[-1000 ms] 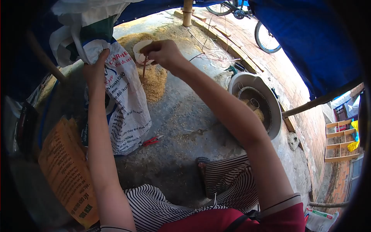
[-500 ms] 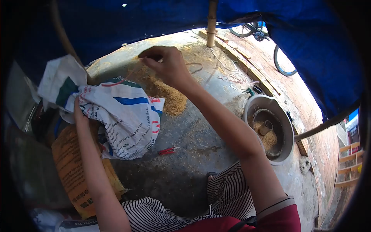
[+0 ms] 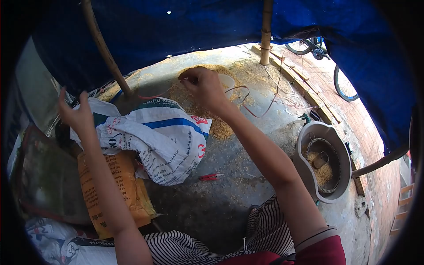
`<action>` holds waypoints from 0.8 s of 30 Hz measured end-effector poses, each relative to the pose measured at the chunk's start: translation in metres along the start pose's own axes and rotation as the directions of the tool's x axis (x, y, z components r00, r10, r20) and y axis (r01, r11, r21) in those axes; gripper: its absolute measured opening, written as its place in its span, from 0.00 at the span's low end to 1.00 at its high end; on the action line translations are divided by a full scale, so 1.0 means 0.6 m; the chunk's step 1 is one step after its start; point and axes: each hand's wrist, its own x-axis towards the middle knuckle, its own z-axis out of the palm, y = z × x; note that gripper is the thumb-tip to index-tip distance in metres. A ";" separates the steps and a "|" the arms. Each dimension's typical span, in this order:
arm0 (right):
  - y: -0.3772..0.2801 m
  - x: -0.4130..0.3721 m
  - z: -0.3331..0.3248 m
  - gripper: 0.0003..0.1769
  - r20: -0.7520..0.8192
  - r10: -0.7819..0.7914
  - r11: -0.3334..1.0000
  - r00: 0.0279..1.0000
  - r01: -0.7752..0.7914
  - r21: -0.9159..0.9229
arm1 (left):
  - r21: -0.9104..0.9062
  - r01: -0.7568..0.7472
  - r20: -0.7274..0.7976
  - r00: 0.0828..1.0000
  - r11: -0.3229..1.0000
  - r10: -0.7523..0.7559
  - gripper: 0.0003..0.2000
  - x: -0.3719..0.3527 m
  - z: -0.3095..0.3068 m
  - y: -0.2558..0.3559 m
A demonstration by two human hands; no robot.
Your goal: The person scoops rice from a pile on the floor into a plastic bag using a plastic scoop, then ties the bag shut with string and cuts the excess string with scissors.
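My right hand [image 3: 205, 88] is closed in a pinch on a thin pinkish cord [image 3: 154, 96]. One end trails left over the sack; on the other side the cord loops across the floor. My left hand [image 3: 77, 115], fingers spread, is raised at the left over the gathered neck of a white printed sack [image 3: 172, 145]; nothing shows between its fingers. The sack slumps on its side, its lower part resting partly on an orange printed sack [image 3: 104, 185]. Red-handled snips [image 3: 211, 177] lie on the concrete to its right.
Loose grain [image 3: 221, 128] is heaped behind the sack, with a white scoop-like object [image 3: 227, 81] on it. At right stands a grey tub [image 3: 301, 165] holding grain and a metal can [image 3: 319, 160]. Bamboo poles [image 3: 266, 33] and a blue tarp [image 3: 198, 24] border the space.
My left hand has let go of the sack's neck and lifted left, opening. The neck has flopped down. My right hand still pinches the cord, and more of its loop shows at right.
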 end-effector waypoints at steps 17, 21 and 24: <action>0.057 -0.007 -0.027 0.33 0.117 -0.251 0.812 0.961 0.275 -0.514 | -0.275 0.554 0.816 0.567 0.786 -0.114 0.11 -0.077 0.036 0.118; 0.072 -0.009 -0.007 0.21 0.496 0.176 0.973 0.850 -0.072 -0.221 | -0.219 0.733 0.833 0.484 0.643 -0.267 0.10 -0.069 0.034 0.066; 0.091 -0.011 0.000 0.16 0.526 0.092 0.981 0.846 0.014 -0.194 | -0.227 0.797 0.820 0.466 0.559 -0.332 0.11 -0.072 0.036 0.030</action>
